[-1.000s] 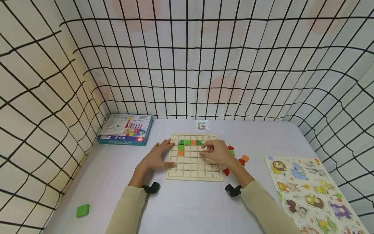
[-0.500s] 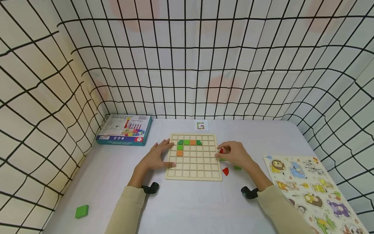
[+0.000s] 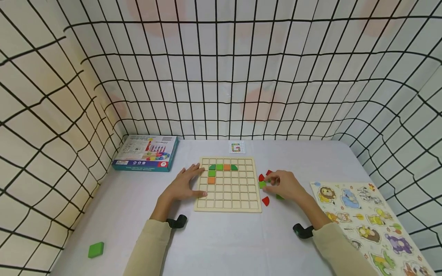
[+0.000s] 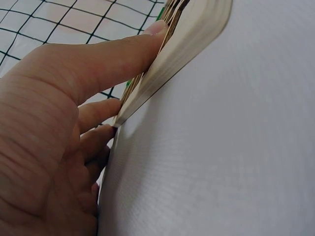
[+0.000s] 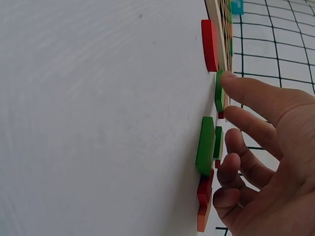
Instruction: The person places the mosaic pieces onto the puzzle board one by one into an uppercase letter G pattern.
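A wooden grid board [image 3: 235, 195] lies in the middle of the head view. Green and orange tiles [image 3: 211, 180] form a corner shape in its upper left cells. My left hand [image 3: 183, 186] rests on the board's left edge, its thumb [image 4: 118, 61] and fingers spread. To the right of the board, my right hand [image 3: 284, 187] reaches over loose tiles. Its thumb tip is right at a green square tile [image 3: 262, 184], with the index finger apart from the thumb. Red quarter-round tiles [image 3: 265, 201] lie close by. Under the hand, more green, red and orange tiles [image 5: 204, 147] show in the right wrist view.
A small pattern card [image 3: 236, 147] lies behind the board. At the back left is a toy box [image 3: 146, 153], and at the front left a green block [image 3: 96, 250]. An animal puzzle board [image 3: 366, 226] sits at the right. Black netting [image 3: 221, 80] surrounds the table.
My right hand has moved right, from over the board's right part to the loose tiles beside it. The left hand has stayed at the board's left edge.
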Demonstrator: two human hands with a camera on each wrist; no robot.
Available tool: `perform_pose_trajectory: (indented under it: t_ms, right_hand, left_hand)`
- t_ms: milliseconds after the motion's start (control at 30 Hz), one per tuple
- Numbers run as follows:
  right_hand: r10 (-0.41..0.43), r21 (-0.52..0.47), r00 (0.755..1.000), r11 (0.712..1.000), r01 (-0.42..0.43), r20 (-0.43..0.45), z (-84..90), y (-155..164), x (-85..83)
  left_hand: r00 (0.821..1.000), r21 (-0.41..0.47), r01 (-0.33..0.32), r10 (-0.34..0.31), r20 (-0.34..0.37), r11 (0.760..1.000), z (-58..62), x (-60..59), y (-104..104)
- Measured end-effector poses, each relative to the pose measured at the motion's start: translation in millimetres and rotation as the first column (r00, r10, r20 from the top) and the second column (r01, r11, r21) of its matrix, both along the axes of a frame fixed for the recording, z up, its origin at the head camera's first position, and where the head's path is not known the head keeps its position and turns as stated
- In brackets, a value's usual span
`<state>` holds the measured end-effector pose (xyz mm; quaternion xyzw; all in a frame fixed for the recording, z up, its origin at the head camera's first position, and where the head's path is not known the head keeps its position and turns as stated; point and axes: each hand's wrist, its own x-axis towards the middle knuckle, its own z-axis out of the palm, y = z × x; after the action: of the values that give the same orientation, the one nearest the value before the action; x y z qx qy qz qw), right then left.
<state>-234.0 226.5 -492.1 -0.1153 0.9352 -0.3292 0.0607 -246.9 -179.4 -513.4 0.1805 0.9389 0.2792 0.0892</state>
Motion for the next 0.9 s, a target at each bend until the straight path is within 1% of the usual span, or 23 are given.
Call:
perform_pose_trajectory:
  t_ms: [200,300,533,733,900]
  right_hand:
    - [0.01,0.025,1.0,1.0,-0.01,0.017,-1.1,1.0,-0.3]
    - [0.02,0.025,1.0,0.999,-0.021,0.017,-2.1,1.3,-0.4]
    - [0.012,0.02,1.0,1.0,-0.012,0.023,-4.4,1.5,-0.2]
    - [0.019,0.019,1.0,1.0,-0.019,0.008,-6.2,2.4,-0.2]
    - [0.017,-0.011,1.0,1.0,-0.017,-0.021,-2.2,-3.1,-1.2]
  left_hand:
    - [1.0,0.01,0.001,-0.001,-0.002,1.0,1.3,0.5,-0.4]
    - [1.0,0.013,0.003,-0.003,-0.001,1.0,2.1,0.8,-0.2]
    - [1.0,0.015,0.003,-0.003,-0.011,1.0,1.3,1.1,0.8]
    - [1.0,0.003,-0.001,0.001,0.025,1.0,-1.8,3.4,0.0]
    - [1.0,0.009,0.003,-0.003,0.001,1.0,-0.7,2.0,-0.5]
